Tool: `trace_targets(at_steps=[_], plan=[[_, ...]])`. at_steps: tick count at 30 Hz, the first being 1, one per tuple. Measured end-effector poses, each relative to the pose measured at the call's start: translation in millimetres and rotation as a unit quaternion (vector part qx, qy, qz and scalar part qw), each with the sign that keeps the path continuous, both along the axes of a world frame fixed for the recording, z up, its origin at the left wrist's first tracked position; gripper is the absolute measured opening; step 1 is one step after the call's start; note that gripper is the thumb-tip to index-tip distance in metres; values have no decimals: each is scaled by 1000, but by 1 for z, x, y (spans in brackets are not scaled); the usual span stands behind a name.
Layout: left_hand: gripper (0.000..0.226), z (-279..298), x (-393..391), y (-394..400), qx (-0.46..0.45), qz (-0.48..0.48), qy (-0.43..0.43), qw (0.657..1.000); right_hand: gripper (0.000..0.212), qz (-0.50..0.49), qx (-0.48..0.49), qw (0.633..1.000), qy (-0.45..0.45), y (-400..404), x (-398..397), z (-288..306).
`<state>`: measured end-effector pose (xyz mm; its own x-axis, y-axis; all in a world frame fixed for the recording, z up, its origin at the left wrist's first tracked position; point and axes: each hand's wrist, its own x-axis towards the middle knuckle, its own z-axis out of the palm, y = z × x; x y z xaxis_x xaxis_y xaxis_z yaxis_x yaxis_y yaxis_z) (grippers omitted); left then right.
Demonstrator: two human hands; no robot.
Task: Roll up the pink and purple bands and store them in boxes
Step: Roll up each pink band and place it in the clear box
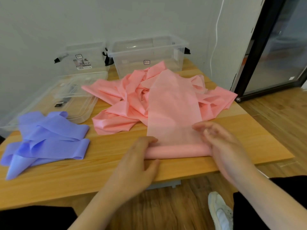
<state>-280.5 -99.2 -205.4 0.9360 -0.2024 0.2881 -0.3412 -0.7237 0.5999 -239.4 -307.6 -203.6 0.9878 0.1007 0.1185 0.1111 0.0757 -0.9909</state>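
the pink band (174, 103) is rolled at its near end on the table (83, 176); the roll is gripped at each end by the left hand (137, 165) and right hand (221, 143). the purple band (48, 140) lies left, the boxes (147, 55) behind.

left hand (139, 161), right hand (222, 146), gripping pink band (176, 151)

A wooden table (49, 183) stands by the wall — white cable (216, 39) hanging there (beside a black-framed glass door (272, 52)).
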Motion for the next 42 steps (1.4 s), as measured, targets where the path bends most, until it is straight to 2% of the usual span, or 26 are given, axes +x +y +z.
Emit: trace_targets(at_steps=[2,5,6,7,8,10,12,17,21,23,26,28,30,34,37,42], plan=[[47,-3,0,-5,13,-4,-5,1000,19,16,19,1000,15,6,-1,-5],[40,-4,5,-1,-4,25,-27,999,21,28,136,988,74,-5,4,7],[37,-4,6,2,-4,30,-33,999,22,44,118,989,72,-12,5,12],[34,-4,7,4,-1,32,-34,999,24,64,34,996,53,-19,6,16],[32,-4,6,6,3,33,-31,999,28,86,-98,991,24,-24,6,18],[34,-4,6,7,-1,35,-34,999,30,108,-336,935,-40,-29,5,15],[36,-4,5,7,-11,34,-40,999,32,93,-403,906,-91,-26,2,13],[45,-1,3,8,-22,32,-33,999,32,35,-433,881,-185,-24,-3,7],[29,1,4,6,-50,54,-66,995,35,-13,-412,876,-251,-17,-7,3],[27,0,5,5,-44,62,-95,993,38,-1,-402,890,-216,-16,-7,4],[26,-2,5,5,-34,52,-91,994,44,51,-359,923,-128,-20,-7,9],[25,-4,4,7,-24,34,-72,997,44,51,-368,918,-138,-22,-7,9],[28,-4,3,8,-14,10,-45,999,40,39,-402,896,-183,-20,-6,7],[50,-2,5,7,-16,15,-26,999,36,35,-417,879,-227,-17,-7,5],[52,-1,8,7,8,4,-22,1000,36,17,-390,896,-213,-17,-9,9],[58,6,19,14,-26,-39,57,997,30,-11,-293,942,-163,-16,-10,13]])
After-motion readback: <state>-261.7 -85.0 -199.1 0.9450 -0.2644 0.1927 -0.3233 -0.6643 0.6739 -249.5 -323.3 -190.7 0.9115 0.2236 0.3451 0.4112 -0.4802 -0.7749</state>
